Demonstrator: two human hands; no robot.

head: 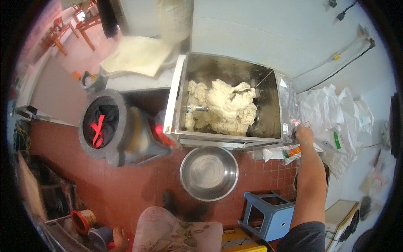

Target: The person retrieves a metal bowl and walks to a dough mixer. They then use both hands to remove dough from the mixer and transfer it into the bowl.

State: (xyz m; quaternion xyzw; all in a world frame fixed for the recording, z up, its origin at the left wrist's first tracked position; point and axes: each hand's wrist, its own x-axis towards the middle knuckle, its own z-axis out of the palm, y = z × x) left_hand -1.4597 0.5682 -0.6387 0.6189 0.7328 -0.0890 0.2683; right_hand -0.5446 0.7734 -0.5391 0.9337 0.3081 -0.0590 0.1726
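Note:
My right hand [304,135] reaches to the right side of a stainless steel dough mixer [267,104], its fingers at a dark part beside the wall; what they touch is hidden. Inside the mixer's tub lies a large torn mass of pale dough [231,108], with a metal shaft [198,108] showing at its left. A round stainless steel basin [208,173] stands on the red floor just in front of the mixer. My left hand [120,238] is low at the lower left, next to a blue-grey container [100,237]; its fingers are partly cut off.
A grey bin with a black liner [102,126] stands left of the mixer. A blue plastic stool [272,217] is at the lower right. White plastic bags [324,110] hang beside the wall. A pale sheet [138,55] covers part of the counter. A red-rimmed bucket [83,220] sits lower left.

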